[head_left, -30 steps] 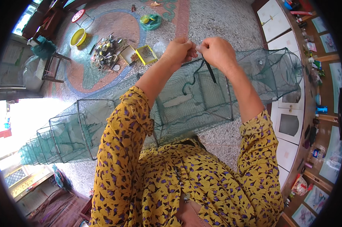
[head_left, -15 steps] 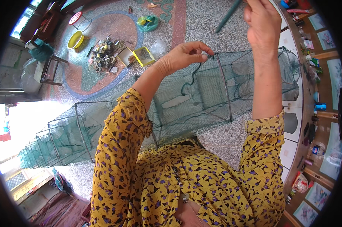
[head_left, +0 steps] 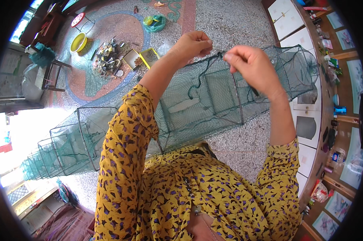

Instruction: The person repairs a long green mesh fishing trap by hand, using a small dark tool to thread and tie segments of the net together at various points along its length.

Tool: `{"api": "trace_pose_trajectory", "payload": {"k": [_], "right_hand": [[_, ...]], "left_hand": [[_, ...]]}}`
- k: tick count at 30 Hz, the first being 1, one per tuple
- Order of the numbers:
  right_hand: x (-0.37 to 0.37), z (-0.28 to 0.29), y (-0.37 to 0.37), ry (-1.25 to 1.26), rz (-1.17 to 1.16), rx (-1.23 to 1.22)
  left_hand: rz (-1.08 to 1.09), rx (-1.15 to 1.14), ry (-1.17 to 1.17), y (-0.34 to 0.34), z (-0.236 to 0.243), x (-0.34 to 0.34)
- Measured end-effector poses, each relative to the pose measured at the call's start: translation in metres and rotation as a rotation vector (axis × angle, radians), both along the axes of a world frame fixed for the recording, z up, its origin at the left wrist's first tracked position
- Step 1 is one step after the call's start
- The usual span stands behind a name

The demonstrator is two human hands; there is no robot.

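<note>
A long green mesh net trap [head_left: 219,94] on dark square frames stretches across in front of my body. My left hand [head_left: 191,47] is closed above its far edge, fingers curled together; anything in them is too small to make out. Just right of it, my right hand [head_left: 255,70] pinches thumb and forefinger beside a dark knot [head_left: 220,54] on the net's edge. A dark green stick [head_left: 253,91] is held in that hand, mostly hidden, its end showing below the palm. A dark cord [head_left: 200,78] hangs from the knot over the mesh.
On the speckled floor beyond lie a pile of small odds and ends [head_left: 108,60], a yellow-edged box [head_left: 150,58], a yellow basin [head_left: 78,42] and a green bag [head_left: 155,24]. A stool [head_left: 55,76] stands left. White cabinets [head_left: 308,124] line the right.
My right hand has come down and left with the stick, from high up to the net's edge. My left hand has lifted off the knot and moved slightly left, its fingers curling in.
</note>
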State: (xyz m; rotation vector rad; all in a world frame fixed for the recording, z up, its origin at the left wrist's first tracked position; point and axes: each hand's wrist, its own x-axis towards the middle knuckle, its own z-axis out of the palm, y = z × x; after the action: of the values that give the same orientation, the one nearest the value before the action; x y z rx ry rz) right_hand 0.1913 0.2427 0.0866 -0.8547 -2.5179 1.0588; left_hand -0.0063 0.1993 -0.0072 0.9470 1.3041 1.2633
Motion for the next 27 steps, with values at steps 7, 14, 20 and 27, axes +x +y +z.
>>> {"api": "trace_pose_trajectory", "payload": {"k": [7, 14, 20, 27], "right_hand": [[-0.003, -0.023, -0.011, -0.195, -0.051, 0.176], [-0.014, -0.035, -0.017, -0.291, -0.078, 0.446], [-0.023, -0.045, -0.017, -0.337, -0.111, 0.526], [-0.031, -0.053, -0.019, -0.286, -0.161, 0.547]], "left_hand": [[0.065, -0.034, -0.15, -0.002, -0.009, -0.001], [0.085, 0.009, -0.274, 0.003, -0.013, -0.003], [0.089, -0.096, -0.282, 0.006, -0.012, -0.003], [0.084, -0.231, -0.238, 0.005, -0.01, 0.002]]}}
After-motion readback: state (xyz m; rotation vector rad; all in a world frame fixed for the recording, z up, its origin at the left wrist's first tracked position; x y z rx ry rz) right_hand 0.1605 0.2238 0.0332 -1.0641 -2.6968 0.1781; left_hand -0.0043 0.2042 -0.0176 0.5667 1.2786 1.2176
